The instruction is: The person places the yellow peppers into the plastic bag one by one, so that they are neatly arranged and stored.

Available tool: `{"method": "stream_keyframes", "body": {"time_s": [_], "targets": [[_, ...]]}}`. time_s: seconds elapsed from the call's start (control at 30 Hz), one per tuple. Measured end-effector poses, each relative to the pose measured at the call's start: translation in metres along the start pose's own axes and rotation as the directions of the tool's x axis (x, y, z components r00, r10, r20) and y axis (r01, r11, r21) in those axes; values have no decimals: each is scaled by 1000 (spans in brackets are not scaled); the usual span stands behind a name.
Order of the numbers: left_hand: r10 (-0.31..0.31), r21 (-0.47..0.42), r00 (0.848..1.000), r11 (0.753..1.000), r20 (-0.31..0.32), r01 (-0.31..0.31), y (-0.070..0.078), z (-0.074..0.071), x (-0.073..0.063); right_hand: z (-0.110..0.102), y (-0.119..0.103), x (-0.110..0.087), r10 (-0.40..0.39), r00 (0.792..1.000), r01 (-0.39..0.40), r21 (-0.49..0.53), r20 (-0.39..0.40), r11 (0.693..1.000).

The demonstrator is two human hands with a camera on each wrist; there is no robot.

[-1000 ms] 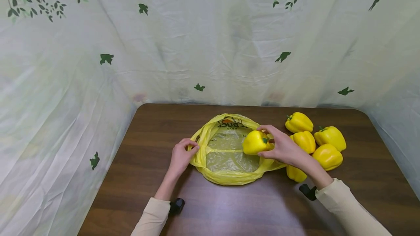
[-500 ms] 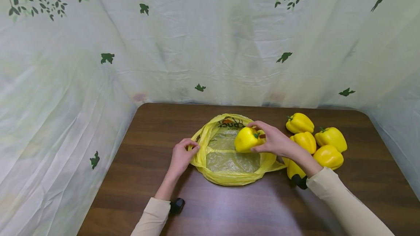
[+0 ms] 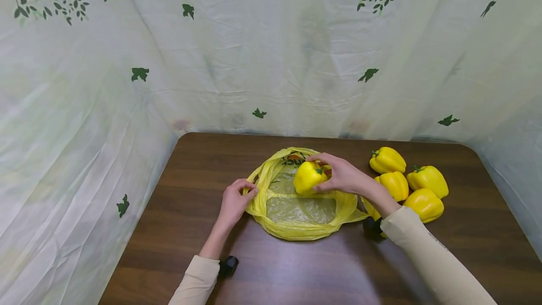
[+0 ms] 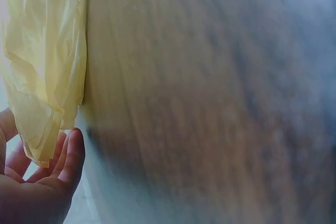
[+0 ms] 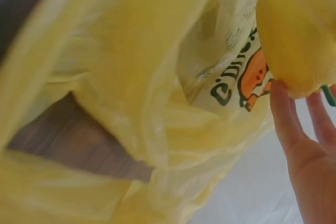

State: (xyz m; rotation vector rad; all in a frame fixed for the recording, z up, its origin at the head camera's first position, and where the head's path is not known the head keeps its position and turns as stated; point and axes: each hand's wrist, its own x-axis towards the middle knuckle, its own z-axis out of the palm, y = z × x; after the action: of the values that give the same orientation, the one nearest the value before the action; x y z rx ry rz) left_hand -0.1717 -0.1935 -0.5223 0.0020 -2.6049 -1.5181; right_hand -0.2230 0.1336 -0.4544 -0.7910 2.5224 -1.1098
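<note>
A yellow plastic bag (image 3: 292, 232) lies with its mouth spread wide on the table, dark print showing on its inner far side. My left hand (image 3: 234, 200) pinches the bag's left rim; the left wrist view shows the bag's edge (image 4: 44, 87) running down between thumb and fingers. My right hand (image 3: 343, 175) grips a yellow bell pepper (image 3: 308, 179) from its right side, over the bag's mouth. In the right wrist view the fingers lie against the pepper (image 5: 296, 35) near its green stem, beside the bag's orange-and-dark print.
Several more yellow bell peppers (image 3: 427, 181) sit grouped on the brown wooden table (image 3: 203, 154), right of the bag. One of them is partly hidden by the right forearm. A pale cloth (image 3: 271, 60) with leaf prints hangs behind the table.
My right hand has carried the bell pepper leftward and slightly away, from the bag's right rim to over the middle of its mouth. The left hand stays at the rim.
</note>
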Motion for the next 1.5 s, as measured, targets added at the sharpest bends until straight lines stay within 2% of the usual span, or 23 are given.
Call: {"method": "stream_keyframes", "body": {"time_s": [0.5, 0.97, 1.5], "targets": [[3, 0, 1000, 1000, 4, -3, 1, 0, -1, 2, -8, 30, -10, 997, 13, -43, 74, 999], [-16, 8, 999, 1000, 28, 16, 3, -1, -2, 11, -9, 53, -12, 994, 17, -46, 107, 999], [-11, 18, 999, 1000, 36, 11, 2, 0, -1, 24, -9, 76, -73, 994, 79, -75, 82, 994]]}}
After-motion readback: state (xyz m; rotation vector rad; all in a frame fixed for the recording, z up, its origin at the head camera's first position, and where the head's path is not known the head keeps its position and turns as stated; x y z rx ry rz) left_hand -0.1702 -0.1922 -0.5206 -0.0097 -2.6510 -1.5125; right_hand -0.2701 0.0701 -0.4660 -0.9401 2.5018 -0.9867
